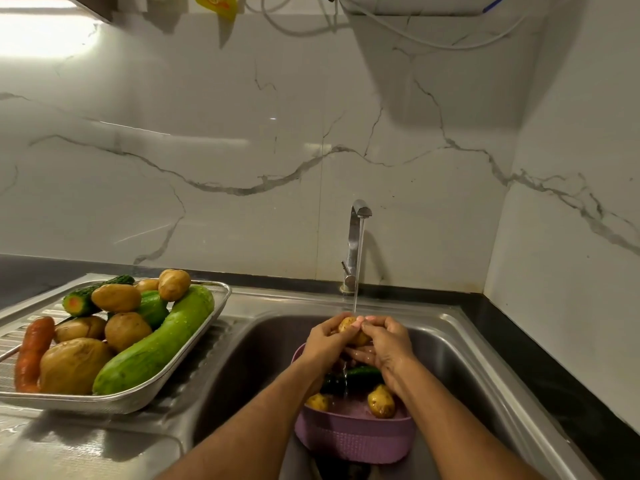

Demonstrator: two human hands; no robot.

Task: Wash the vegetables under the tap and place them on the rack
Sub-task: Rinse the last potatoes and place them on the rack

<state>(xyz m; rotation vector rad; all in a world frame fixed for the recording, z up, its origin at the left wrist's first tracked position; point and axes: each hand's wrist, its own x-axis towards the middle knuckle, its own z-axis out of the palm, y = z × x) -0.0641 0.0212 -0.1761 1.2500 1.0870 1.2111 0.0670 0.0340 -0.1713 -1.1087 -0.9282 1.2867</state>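
Note:
A potato [347, 324] is under the running stream from the tap [356, 237], over the sink. My left hand [325, 344] and my right hand [384, 344] both grip it, fingers curled round it. Below my hands a purple colander basket [353, 438] stands in the sink and holds two potatoes [381, 400] and a dark green cucumber [360, 373]. On the drainboard at the left, the metal rack [145, 400] carries several potatoes, a long light-green gourd [156, 344], a carrot [33, 351], a cucumber and a bitter gourd [93, 294].
The steel sink basin [446, 348] surrounds the basket. A black countertop [554, 375] runs along the right and back. Marble-patterned wall tiles rise behind the tap. A white appliance with hoses hangs high on the wall.

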